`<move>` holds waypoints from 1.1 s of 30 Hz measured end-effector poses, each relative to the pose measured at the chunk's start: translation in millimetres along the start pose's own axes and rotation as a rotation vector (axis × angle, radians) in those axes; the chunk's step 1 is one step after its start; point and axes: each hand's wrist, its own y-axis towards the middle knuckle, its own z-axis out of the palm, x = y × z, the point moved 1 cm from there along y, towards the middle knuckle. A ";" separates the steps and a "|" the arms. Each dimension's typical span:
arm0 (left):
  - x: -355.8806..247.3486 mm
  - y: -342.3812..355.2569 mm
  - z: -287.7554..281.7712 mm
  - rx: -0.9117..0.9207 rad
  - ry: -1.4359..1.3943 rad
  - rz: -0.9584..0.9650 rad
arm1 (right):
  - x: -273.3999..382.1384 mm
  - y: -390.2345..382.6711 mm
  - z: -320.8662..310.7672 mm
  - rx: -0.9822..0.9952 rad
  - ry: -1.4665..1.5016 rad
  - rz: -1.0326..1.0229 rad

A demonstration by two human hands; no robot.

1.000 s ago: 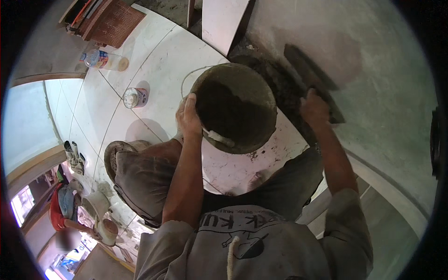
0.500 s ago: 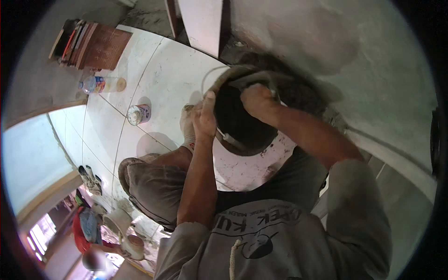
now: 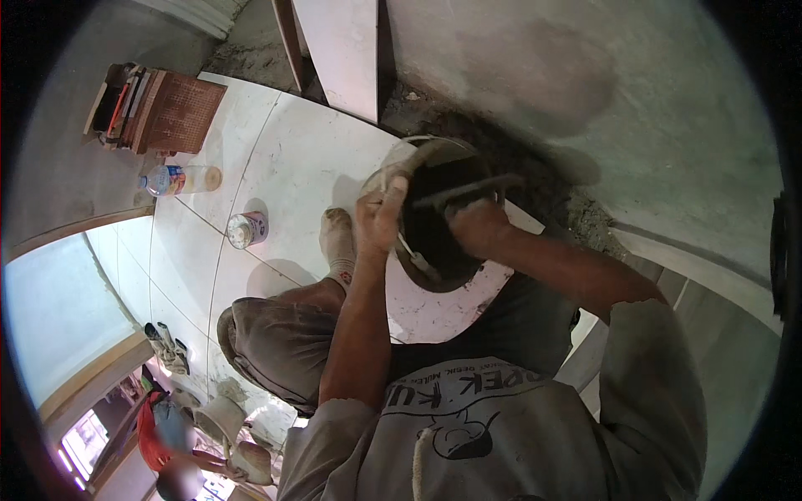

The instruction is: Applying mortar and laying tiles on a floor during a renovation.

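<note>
We crouch on a white tiled floor (image 3: 292,159), both hands at a dark, mortar-stained bucket (image 3: 434,250) tipped toward us just ahead of our knees, at the edge where the tiles give way to a dark patch of wet mortar (image 3: 535,179) by the grey wall (image 3: 635,100). Our left hand (image 3: 378,219) is clamped on the bucket's near rim, holding it at a tilt. Our right hand (image 3: 474,227) reaches inside, closed around the handle of what appears to be a trowel (image 3: 468,190), though the dark interior hides the blade.

Scraping well here, in our judgement, means keeping the rim steady and drawing the tool along the inner wall toward the mouth.

The bucket is round, crusted grey at the lip, with a thin wire handle. A tin can (image 3: 246,230), a plastic bottle (image 3: 180,179) and a stack of tiles (image 3: 163,104) sit well apart on the left.
</note>
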 end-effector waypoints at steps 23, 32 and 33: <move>88.9 21.3 -38.9 -0.256 -0.280 0.094 | 17.0 49.7 12.8 0.509 0.652 0.350; 103.2 20.2 -45.4 -0.247 -0.267 0.207 | 41.0 50.6 51.2 0.753 1.257 0.490; 105.5 20.9 -45.3 -0.256 -0.288 0.179 | 45.9 48.0 52.7 0.748 1.290 0.451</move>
